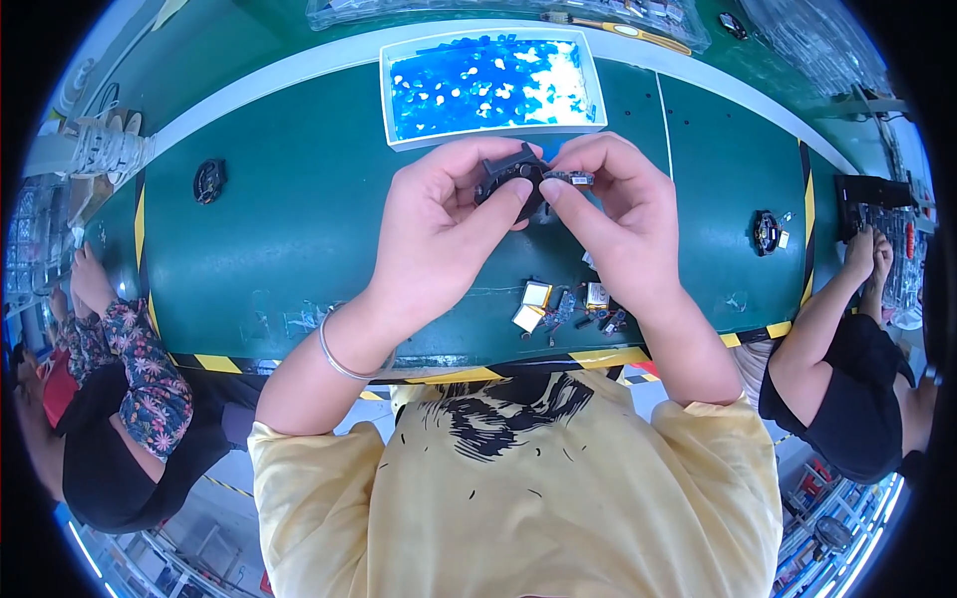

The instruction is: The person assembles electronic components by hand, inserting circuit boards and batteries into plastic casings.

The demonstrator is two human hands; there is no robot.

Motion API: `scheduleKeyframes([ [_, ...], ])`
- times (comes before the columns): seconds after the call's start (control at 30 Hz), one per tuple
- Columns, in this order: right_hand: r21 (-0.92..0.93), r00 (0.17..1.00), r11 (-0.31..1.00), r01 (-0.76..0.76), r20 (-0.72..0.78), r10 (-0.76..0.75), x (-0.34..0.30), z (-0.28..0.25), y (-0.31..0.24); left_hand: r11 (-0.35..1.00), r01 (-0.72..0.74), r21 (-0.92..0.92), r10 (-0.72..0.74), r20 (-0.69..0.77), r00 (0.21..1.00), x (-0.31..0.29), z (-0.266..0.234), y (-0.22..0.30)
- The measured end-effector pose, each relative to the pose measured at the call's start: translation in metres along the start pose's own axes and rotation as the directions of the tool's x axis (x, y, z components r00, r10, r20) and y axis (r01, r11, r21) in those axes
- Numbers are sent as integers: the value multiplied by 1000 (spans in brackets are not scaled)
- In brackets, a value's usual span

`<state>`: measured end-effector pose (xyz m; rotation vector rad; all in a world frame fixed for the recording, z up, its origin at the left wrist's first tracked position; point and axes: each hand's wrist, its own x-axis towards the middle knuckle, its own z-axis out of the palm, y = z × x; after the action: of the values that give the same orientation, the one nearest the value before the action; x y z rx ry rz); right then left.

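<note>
My left hand point(436, 221) is closed round a black round plastic housing point(511, 181), thumb pressed on its face. Close against it, my right hand point(626, 221) pinches a small dark part with a white label point(575, 179), which looks like a circuit board. The two pieces meet at my fingertips, and whether they are joined is hidden. Below my hands, near the table's front edge, lie silver battery packs point(533, 304) with yellow tape and a small heap of dark electronic parts point(566, 309).
A white tray point(390, 112) of blue and white small pieces stands beyond my hands. Black round housings rest at the left point(209, 181) and right point(767, 232) of the green table point(279, 239). A brush point(638, 35) lies at the back. Co-workers sit on both sides.
</note>
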<state>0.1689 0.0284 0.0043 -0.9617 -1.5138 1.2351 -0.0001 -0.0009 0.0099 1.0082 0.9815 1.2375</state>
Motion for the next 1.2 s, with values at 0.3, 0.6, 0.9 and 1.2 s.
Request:
scheduleKeyframes([
  [0.3,-59,999,998,-34,33,36,-3,8,-8,993,46,110,-47,6,999,5,-6,1],
  [0.6,256,961,930,-265,150,233,2,-7,-5,952,232,-199,-226,51,973,9,-9,2],
  [0.9,258,868,851,-457,341,362,0,-12,-6,955,247,-167,-245,35,969,11,-16,-6],
  [1.2,-135,998,990,48,45,-42,5,-16,4,915,390,-102,-357,244,902,12,-13,-3],
])
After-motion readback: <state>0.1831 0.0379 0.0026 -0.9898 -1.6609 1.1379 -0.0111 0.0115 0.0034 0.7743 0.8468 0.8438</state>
